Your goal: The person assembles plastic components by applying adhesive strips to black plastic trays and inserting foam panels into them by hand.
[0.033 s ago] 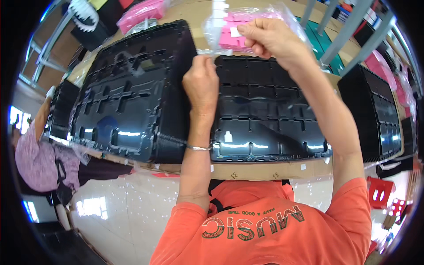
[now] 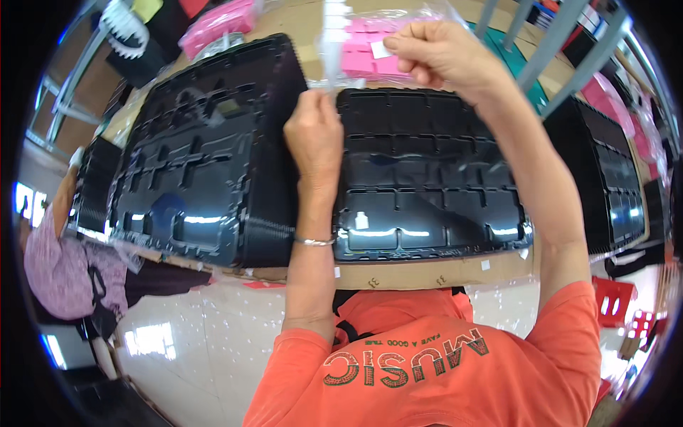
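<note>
My left hand (image 2: 314,135) is closed around the lower end of a white strip (image 2: 333,43) with notched edges, which stands upright and runs out of the top of the picture. Pinched between the thumb and finger of my right hand (image 2: 445,60) is a small white square piece (image 2: 380,49), apart from the strip. Below both hands lies a black moulded plastic tray (image 2: 427,171), and a white tag-like piece (image 2: 361,220) rests on it. Pink pieces in clear plastic (image 2: 359,60) lie behind, between my hands.
Tall stacks of black trays stand at left (image 2: 192,156) and right (image 2: 605,178). Grey metal bars (image 2: 551,53) rise at the back right. A cardboard edge (image 2: 398,276) runs along the front. Another person in a purple top (image 2: 64,263) is at the far left.
The view has shifted slightly, so the trays sit a little further left. My hands are slightly further apart, and each keeps its hold.
</note>
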`<state>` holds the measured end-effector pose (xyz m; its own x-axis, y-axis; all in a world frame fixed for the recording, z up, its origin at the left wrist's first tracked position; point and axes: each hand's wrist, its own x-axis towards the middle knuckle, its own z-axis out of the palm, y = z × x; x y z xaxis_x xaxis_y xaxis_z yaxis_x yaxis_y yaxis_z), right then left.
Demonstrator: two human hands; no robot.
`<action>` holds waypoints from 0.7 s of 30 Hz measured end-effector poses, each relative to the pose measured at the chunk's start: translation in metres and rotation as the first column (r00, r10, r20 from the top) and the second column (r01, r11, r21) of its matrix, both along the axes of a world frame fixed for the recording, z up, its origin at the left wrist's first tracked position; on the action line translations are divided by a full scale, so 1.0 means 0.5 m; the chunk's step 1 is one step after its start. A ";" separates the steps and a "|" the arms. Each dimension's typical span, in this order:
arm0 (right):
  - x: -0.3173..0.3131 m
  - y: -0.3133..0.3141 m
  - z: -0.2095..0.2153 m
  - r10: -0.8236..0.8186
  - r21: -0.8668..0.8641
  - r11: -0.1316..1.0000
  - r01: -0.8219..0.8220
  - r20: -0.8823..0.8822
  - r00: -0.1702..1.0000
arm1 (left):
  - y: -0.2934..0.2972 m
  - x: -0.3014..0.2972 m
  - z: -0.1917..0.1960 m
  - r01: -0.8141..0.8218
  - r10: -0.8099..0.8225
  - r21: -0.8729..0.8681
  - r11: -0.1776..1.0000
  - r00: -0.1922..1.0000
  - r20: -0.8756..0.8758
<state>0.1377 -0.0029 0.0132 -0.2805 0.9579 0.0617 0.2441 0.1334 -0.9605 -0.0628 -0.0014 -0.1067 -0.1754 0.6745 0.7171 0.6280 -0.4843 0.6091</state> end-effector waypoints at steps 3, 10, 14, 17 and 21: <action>0.148 -0.012 0.025 0.083 0.081 0.988 -0.128 0.423 0.902 | -0.001 -0.007 0.002 0.229 -0.170 -0.205 0.952 0.947 0.271; 0.369 0.031 -0.122 0.160 -0.090 0.983 -0.161 0.851 0.501 | -0.008 0.011 0.029 0.530 -0.309 -0.252 0.810 0.750 0.584; 0.399 0.046 -0.180 0.097 -0.035 0.989 -0.144 0.890 0.445 | -0.015 0.019 0.035 0.520 -0.304 -0.269 0.811 0.766 0.567; 0.395 0.067 -0.203 0.109 -0.017 0.974 -0.224 0.907 0.407 | -0.016 0.022 0.036 0.500 -0.283 -0.289 0.816 0.783 0.553; 0.406 0.076 -0.218 0.038 -0.024 0.999 -0.042 0.919 0.392 | -0.015 0.028 0.031 0.510 -0.293 -0.293 0.809 0.781 0.551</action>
